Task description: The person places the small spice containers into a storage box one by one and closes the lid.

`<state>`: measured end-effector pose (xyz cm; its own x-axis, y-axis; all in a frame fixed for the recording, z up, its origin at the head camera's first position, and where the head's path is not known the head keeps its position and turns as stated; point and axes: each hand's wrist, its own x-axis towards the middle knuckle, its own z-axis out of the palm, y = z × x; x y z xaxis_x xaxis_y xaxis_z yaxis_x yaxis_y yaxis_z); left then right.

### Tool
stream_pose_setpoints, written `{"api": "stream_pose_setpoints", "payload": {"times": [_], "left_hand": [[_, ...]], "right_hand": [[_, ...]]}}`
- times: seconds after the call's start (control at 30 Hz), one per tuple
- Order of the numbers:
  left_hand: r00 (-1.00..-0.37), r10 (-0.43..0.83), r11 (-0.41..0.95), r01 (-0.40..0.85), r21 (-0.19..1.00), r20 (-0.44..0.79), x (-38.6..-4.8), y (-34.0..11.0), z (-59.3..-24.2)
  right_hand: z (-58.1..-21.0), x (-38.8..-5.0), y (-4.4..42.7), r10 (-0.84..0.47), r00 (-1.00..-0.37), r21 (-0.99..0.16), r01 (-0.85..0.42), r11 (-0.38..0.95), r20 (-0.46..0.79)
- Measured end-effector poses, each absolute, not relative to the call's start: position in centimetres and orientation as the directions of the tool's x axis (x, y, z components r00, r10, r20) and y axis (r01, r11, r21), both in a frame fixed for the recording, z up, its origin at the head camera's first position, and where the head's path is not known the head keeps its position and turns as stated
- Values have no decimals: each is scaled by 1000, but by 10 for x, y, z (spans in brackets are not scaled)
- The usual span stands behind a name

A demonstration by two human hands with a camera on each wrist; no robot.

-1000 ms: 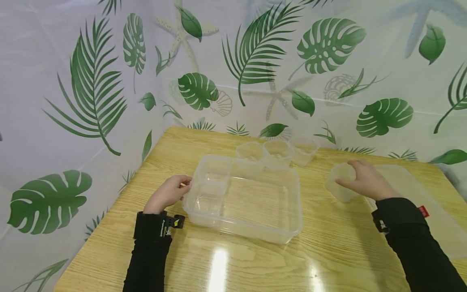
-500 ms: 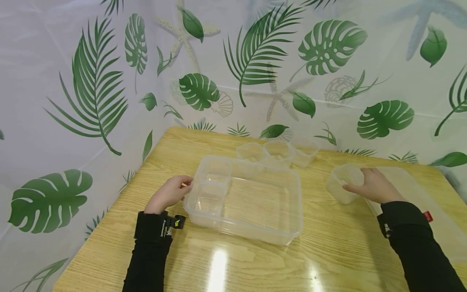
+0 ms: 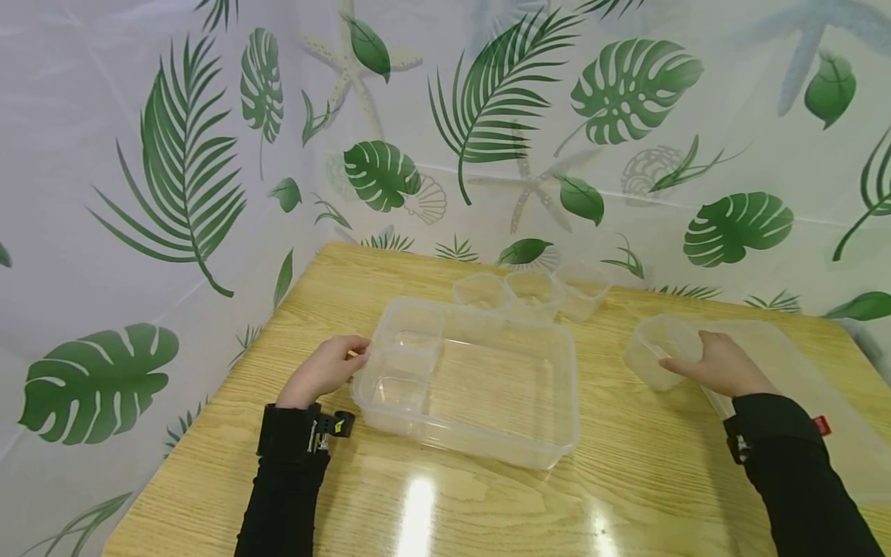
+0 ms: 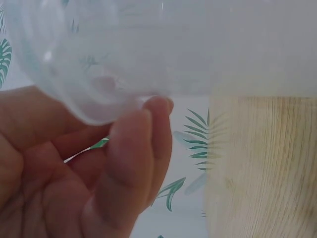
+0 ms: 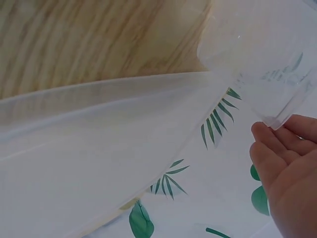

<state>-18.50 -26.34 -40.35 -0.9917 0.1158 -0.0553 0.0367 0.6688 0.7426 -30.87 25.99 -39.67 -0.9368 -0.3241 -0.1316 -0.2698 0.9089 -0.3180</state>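
A clear, large divided container (image 3: 487, 441) sits on the table, with two small compartments at its left. My left hand (image 3: 323, 371) grips its left edge, and the left wrist view shows fingertips (image 4: 161, 106) at the clear wall. A clear cup (image 3: 650, 367) stands to the right of the container, apart from it. My right hand (image 3: 731, 367) holds the cup's right side, thumb towards me and fingers behind. In the right wrist view, fingertips (image 5: 260, 131) meet the cup's rim (image 5: 280, 119).
Three clear cups (image 3: 480, 294) stand in a row behind the large container. A translucent flat lid (image 3: 800, 394) with a red tag (image 3: 822, 425) lies at the right, partly under my right forearm. Leaf-printed cloth hangs behind the wooden table (image 3: 334, 503).
My right hand has shifted right, from over the cup to its right side. The cup has moved only slightly to the right. My left hand has stayed at the container's edge.
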Motion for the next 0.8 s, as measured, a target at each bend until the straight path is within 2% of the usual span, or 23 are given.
{"api": "stream_pose_setpoints", "payload": {"times": [0.8], "left_hand": [[-993,106,669,30,742,-55,-187,-263,-405]], "right_hand": [[-402,-297,257,-320,-947,-353,-302,886,7]]}}
